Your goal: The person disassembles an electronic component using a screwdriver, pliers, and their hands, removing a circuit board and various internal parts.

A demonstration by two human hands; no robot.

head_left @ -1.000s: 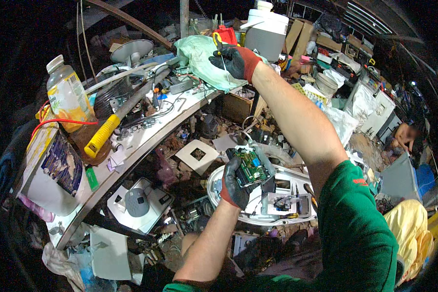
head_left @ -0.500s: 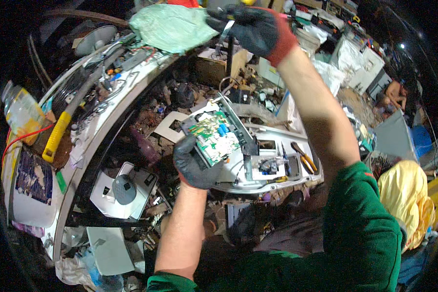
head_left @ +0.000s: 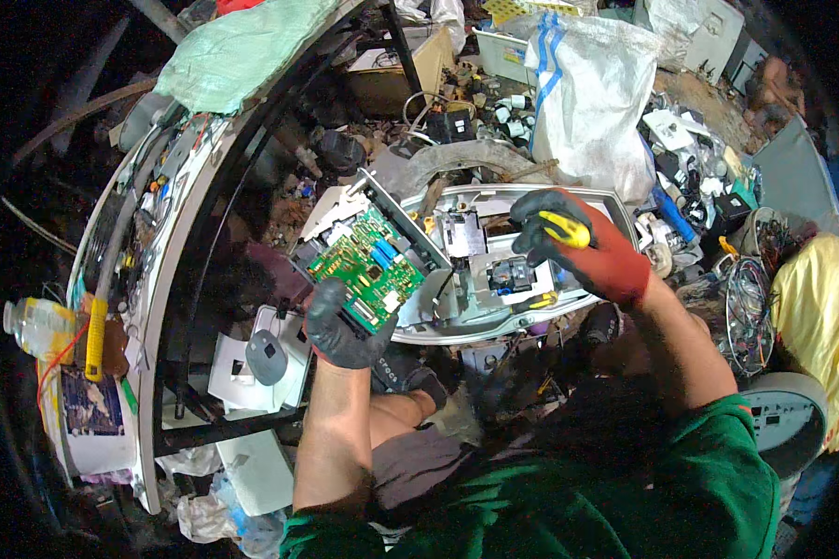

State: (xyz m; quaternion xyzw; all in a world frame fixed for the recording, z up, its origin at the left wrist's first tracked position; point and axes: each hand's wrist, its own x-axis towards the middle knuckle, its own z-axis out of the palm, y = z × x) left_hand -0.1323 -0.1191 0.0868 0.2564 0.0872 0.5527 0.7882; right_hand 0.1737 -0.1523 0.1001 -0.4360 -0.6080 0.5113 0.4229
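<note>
One black-gloved left hand (head_left: 347,326) was curled around the lower-left edge of a green rectangular circuit board (head_left: 373,270) at the middle of the frame, its component side facing up. The board lay tilted in a dark grey open casing (head_left: 403,220), with a pair of blue components (head_left: 382,252) on it. The right hand (head_left: 598,247), in a black glove with a red cuff, was clenched around a yellow-handled hand tool (head_left: 569,230) right of centre, apart from the board; the tool's working end could not be made out.

The step in hand looked like tool work on the board, at a point where tool and board did not meet. The next move, as I judged it, called for the left hand to keep the casing steady and the tool tip to be brought to a fastening or edge, without slipping into the components.

Below and between the hands sat a white oval plastic shell (head_left: 569,314), holding a grey mechanism with a dark block (head_left: 511,275) and a small yellow-handled tool (head_left: 543,300). Further out, a white woven sack with blue stripes (head_left: 592,102) stood upper right of centre, and a long white-edged worktop (head_left: 205,172) curved down the left side, a pale green sheet (head_left: 252,56) draped on its upper end.
</note>
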